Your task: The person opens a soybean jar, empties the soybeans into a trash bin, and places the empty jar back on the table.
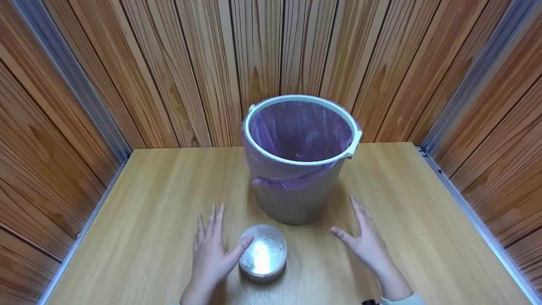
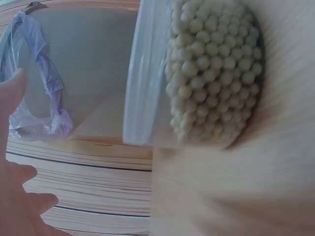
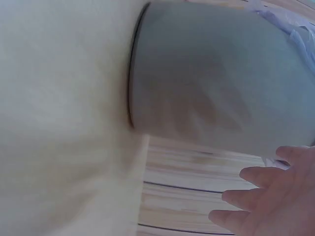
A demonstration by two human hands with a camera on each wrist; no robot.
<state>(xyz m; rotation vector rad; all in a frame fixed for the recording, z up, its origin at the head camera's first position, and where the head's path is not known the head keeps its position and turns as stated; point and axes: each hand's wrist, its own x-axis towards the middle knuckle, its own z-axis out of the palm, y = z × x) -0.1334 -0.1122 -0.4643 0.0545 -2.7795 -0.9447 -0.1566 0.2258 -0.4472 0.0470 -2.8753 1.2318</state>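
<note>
A round clear tub (image 1: 263,253) with a lid stands on the table, and the left wrist view shows it filled with small beige balls (image 2: 216,73). My left hand (image 1: 214,256) is just left of the tub, fingers spread, its thumb overlapping the lid's edge in the head view. Behind the tub stands a grey bin (image 1: 296,203) lined with a purple bag (image 1: 292,180) that is folded over under a pale rim ring (image 1: 301,162). To the right, in front of the bin, my right hand (image 1: 370,243) has its fingers straight and holds nothing.
The light wooden table (image 1: 169,190) runs back to a wood-panelled wall (image 1: 203,76). Panelled walls also flank it, with metal strips (image 1: 478,228) along the side edges. The bin is close to the back wall.
</note>
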